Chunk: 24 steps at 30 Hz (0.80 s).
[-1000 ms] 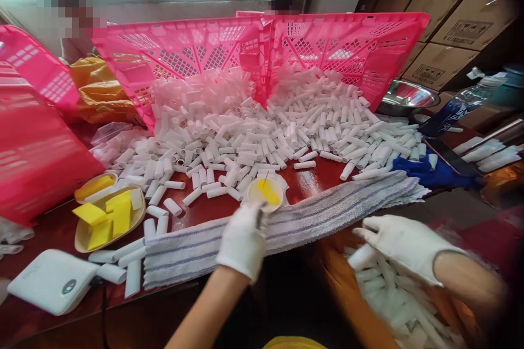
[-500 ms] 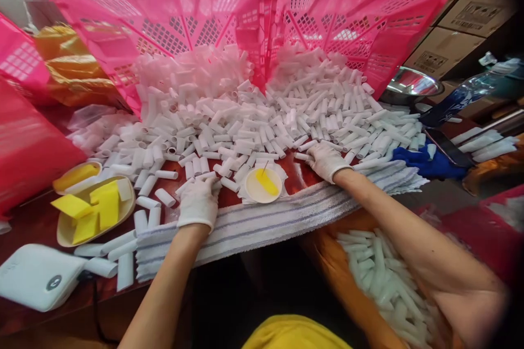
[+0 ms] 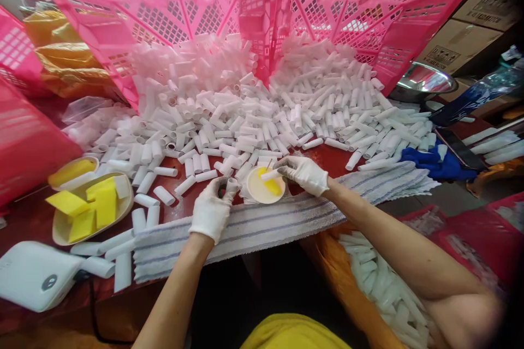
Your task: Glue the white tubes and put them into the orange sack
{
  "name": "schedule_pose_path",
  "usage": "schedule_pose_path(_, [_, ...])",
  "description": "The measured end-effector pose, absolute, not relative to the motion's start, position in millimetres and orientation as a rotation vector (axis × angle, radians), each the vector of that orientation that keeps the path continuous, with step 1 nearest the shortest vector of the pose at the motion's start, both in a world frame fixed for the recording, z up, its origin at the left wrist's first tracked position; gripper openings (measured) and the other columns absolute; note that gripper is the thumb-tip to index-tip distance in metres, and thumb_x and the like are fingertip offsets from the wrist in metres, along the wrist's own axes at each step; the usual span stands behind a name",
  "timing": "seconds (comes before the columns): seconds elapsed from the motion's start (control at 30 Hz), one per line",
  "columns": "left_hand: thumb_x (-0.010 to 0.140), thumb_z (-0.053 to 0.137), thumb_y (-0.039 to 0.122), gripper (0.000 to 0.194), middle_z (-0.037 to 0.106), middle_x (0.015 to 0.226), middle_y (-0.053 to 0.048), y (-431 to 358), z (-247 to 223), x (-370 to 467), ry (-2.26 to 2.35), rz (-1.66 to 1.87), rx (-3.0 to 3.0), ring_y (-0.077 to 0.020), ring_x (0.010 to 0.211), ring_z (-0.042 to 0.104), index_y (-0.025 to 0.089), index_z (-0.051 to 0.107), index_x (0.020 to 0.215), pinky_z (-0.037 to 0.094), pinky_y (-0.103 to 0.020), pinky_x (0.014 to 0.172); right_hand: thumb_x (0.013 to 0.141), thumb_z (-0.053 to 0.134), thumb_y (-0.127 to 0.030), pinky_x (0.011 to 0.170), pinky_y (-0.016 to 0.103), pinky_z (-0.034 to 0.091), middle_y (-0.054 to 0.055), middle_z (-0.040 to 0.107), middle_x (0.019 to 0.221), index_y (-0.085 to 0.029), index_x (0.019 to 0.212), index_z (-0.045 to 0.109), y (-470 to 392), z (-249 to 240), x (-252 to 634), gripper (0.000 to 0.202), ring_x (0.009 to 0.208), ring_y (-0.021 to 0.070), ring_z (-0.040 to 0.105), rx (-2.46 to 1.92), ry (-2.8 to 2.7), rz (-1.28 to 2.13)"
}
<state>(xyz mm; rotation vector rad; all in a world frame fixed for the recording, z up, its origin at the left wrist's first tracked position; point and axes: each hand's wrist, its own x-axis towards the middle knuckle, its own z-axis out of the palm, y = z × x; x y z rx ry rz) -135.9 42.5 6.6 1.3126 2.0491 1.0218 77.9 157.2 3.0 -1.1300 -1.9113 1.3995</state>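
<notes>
My left hand, in a white glove with dark-stained fingertips, pinches a short white tube just left of a small round dish. My right hand, gloved the same way, grips another white tube by one end, its free end above the dish. In that dish lies a yellow piece, with a thin pin or stick standing up, partly hidden behind the right-hand tube. A large heap of white tubes spreads behind both hands.
A striped towel lines the front edge. Pink crates back the heap. On the left are a plate of yellow sponge blocks and a white device. On the right are a blue cloth, a bottle and a metal bowl.
Both hands have moved in from the sides of the dish towards it, each now with a white tube. My right hand has come left, my left hand right.
</notes>
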Motion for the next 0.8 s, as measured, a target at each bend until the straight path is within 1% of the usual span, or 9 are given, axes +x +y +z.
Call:
schedule_pose_path(0.1, [0.077, 0.054, 0.045, 0.043, 0.067, 0.099, -0.007, 42, 7, -135, 1.884, 1.159, 1.193, -0.0164, 0.087, 0.061, 0.015, 0.057, 0.108, 0.046, -0.028, 0.081, 0.078, 0.057, -0.04, 0.068, 0.027, 0.048, 0.004, 0.064, 0.082, -0.016, 0.086, 0.064, 162, -11, 76, 0.027, 0.074, 0.0147, 0.059, -1.075, -2.027, 1.223])
schedule_pose_path(0.2, [0.075, 0.056, 0.037, 0.042, 0.066, 0.097, -0.005, 41, 6, -136, 1.862, 1.18, 1.163, -0.0142, 0.079, 0.06, 0.016, 0.054, 0.112, 0.047, -0.026, 0.074, 0.077, 0.06, -0.037, 0.078, 0.03, 0.049, 0.005, 0.065, 0.09, -0.017, 0.087, 0.063, 156, -22, 83, 0.022, 0.083, 0.0163, 0.061, -0.903, -2.035, 1.133])
schedule_pose_path(0.3, [0.074, 0.056, 0.038, 0.031, 0.065, 0.084, -0.002, 39, 2, -137, 1.971, 1.099, 1.227, -0.0125, 0.068, 0.058, 0.017, 0.058, 0.097, 0.046, -0.024, 0.066, 0.076, 0.062, -0.035, 0.08, 0.031, 0.049, 0.006, 0.065, 0.092, -0.019, 0.09, 0.064, 149, -27, 90, 0.021, 0.086, 0.0171, 0.061, -0.807, -2.06, 1.005])
schedule_pose_path(0.37, [0.073, 0.057, 0.041, 0.025, 0.063, 0.075, 0.0, 37, 0, -136, 2.057, 1.026, 1.311, -0.012, 0.064, 0.056, 0.018, 0.058, 0.084, 0.045, -0.023, 0.064, 0.08, 0.058, -0.034, 0.08, 0.031, 0.05, 0.006, 0.065, 0.096, -0.02, 0.097, 0.064, 147, -26, 93, 0.023, 0.089, 0.0168, 0.061, -0.799, -2.069, 0.986])
schedule_pose_path(0.43, [0.073, 0.058, 0.041, 0.023, 0.062, 0.071, 0.001, 35, -1, -136, 2.106, 0.953, 1.381, -0.0119, 0.062, 0.056, 0.019, 0.059, 0.08, 0.045, -0.023, 0.063, 0.083, 0.054, -0.032, 0.079, 0.031, 0.049, 0.006, 0.065, 0.093, -0.02, 0.098, 0.065, 147, -22, 96, 0.022, 0.086, 0.0162, 0.061, -0.775, -2.122, 0.919])
schedule_pose_path(0.53, [0.075, 0.058, 0.037, 0.025, 0.065, 0.084, -0.002, 34, -2, -138, 2.127, 0.85, 1.493, -0.0146, 0.074, 0.06, 0.021, 0.062, 0.094, 0.046, -0.025, 0.07, 0.082, 0.055, -0.031, 0.076, 0.031, 0.049, 0.006, 0.064, 0.081, -0.022, 0.09, 0.069, 146, -16, 100, 0.019, 0.077, 0.0156, 0.058, -0.73, -2.275, 0.763])
schedule_pose_path(0.6, [0.077, 0.056, 0.037, 0.031, 0.065, 0.092, -0.004, 34, -1, -141, 2.167, 0.702, 1.597, -0.0175, 0.081, 0.06, 0.023, 0.064, 0.104, 0.045, -0.028, 0.075, 0.082, 0.055, -0.033, 0.075, 0.031, 0.05, 0.006, 0.065, 0.085, -0.023, 0.097, 0.069, 144, -15, 101, 0.023, 0.076, 0.0153, 0.059, -0.778, -2.268, 0.816])
schedule_pose_path(0.7, [0.081, 0.05, 0.04, 0.034, 0.062, 0.089, -0.006, 36, 1, -142, 2.226, 0.498, 1.681, -0.019, 0.082, 0.058, 0.026, 0.064, 0.109, 0.044, -0.029, 0.074, 0.083, 0.054, -0.037, 0.073, 0.031, 0.052, 0.006, 0.067, 0.094, -0.021, 0.111, 0.064, 139, -22, 98, 0.034, 0.077, 0.0161, 0.062, -0.953, -2.083, 1.021])
schedule_pose_path(0.8, [0.082, 0.049, 0.038, 0.033, 0.061, 0.092, -0.007, 37, 1, -140, 2.227, 0.512, 1.712, -0.0203, 0.087, 0.058, 0.025, 0.065, 0.107, 0.044, -0.03, 0.077, 0.081, 0.057, -0.036, 0.078, 0.033, 0.053, 0.006, 0.068, 0.092, -0.019, 0.099, 0.067, 133, -30, 95, 0.027, 0.081, 0.0177, 0.063, -0.959, -1.985, 0.992])
